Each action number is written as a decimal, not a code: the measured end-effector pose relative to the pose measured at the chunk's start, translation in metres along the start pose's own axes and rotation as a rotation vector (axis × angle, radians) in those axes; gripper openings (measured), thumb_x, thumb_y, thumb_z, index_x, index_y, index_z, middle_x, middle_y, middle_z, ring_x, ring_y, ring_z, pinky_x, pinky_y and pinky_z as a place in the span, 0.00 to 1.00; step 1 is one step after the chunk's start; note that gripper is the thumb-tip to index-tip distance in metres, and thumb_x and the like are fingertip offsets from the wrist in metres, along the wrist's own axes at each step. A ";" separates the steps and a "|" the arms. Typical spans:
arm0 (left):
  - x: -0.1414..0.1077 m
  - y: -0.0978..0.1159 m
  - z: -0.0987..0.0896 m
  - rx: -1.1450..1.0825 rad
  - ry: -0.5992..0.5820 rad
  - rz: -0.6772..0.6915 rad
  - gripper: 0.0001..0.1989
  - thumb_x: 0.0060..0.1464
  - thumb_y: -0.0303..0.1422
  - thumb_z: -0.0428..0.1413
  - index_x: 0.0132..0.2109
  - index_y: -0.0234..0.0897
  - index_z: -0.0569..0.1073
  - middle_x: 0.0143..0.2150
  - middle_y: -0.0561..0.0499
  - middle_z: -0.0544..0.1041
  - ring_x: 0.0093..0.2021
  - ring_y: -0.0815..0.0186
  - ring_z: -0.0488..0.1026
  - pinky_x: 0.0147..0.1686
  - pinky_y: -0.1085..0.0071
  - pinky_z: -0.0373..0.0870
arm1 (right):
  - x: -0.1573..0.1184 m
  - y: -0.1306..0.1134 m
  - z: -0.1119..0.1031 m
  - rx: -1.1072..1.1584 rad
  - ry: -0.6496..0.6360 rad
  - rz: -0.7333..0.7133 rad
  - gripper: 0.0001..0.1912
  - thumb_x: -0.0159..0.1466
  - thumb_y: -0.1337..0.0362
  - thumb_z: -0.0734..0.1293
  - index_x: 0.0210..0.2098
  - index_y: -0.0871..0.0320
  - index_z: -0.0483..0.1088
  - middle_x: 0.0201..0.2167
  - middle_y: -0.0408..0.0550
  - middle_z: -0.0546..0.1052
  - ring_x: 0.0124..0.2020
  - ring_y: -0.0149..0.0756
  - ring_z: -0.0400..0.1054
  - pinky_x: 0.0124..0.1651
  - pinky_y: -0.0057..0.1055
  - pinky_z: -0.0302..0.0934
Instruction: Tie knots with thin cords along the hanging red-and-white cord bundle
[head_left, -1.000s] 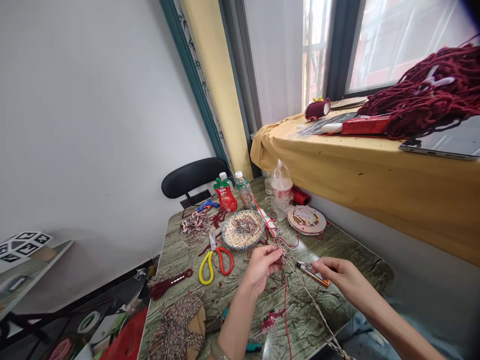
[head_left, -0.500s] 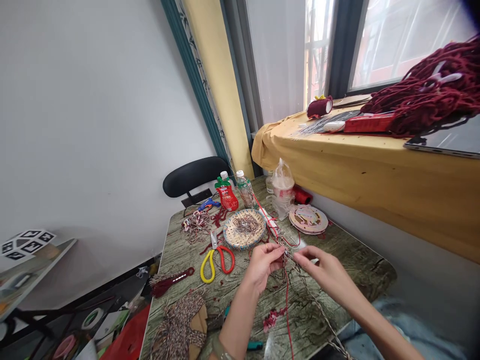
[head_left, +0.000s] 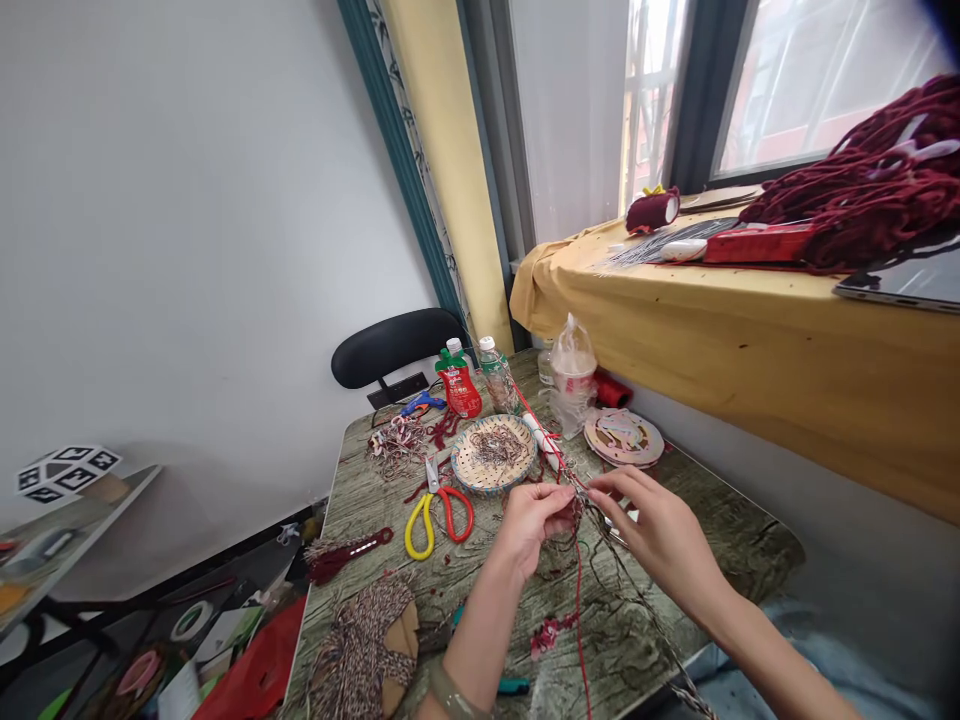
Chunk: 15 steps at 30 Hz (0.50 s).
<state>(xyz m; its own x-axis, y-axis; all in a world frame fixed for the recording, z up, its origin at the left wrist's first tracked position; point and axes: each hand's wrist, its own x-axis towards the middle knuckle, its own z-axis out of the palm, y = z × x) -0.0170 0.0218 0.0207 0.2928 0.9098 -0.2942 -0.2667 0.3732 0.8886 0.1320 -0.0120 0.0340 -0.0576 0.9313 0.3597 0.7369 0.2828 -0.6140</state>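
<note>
Left hand [head_left: 536,520]: in from lower edge, forearm angled up, thumb and fingertips pinched on cord [head_left: 579,492]. Right hand [head_left: 656,515]: in from lower right, back up, fingertips narrow at same cord; can't tell if gripping. Cord sits over table [head_left: 480,600], nearer than basket [head_left: 493,455], right of scissors [head_left: 433,500].

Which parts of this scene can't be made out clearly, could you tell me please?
All in the head view:
- Patterned cord at the left hand: knotting too small, partly behind fingers.
- Shiny tool: mostly hidden by the right hand.
- Teal-handled tool: middle hidden by the left forearm.
- Dark red yarn: cut off by the right edge.
</note>
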 end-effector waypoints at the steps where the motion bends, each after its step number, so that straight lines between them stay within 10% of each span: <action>1: 0.000 0.001 -0.001 -0.002 -0.003 0.004 0.12 0.35 0.35 0.62 0.27 0.30 0.75 0.24 0.50 0.72 0.24 0.73 0.65 0.27 0.75 0.62 | 0.000 -0.003 0.001 -0.001 -0.021 -0.027 0.10 0.60 0.58 0.56 0.34 0.52 0.66 0.34 0.46 0.71 0.32 0.36 0.65 0.33 0.29 0.57; 15: -0.003 0.005 0.013 0.051 0.082 0.059 0.12 0.33 0.36 0.62 0.23 0.30 0.74 0.20 0.51 0.72 0.22 0.73 0.65 0.27 0.75 0.62 | -0.007 -0.016 0.011 -0.234 0.161 0.026 0.10 0.59 0.60 0.59 0.27 0.53 0.70 0.26 0.42 0.74 0.27 0.32 0.65 0.28 0.27 0.52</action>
<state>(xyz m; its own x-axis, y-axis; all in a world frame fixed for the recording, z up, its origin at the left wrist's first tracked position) -0.0070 0.0189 0.0307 0.2017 0.9423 -0.2671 -0.2335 0.3111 0.9213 0.1134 -0.0211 0.0339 0.0570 0.8839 0.4642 0.8732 0.1813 -0.4524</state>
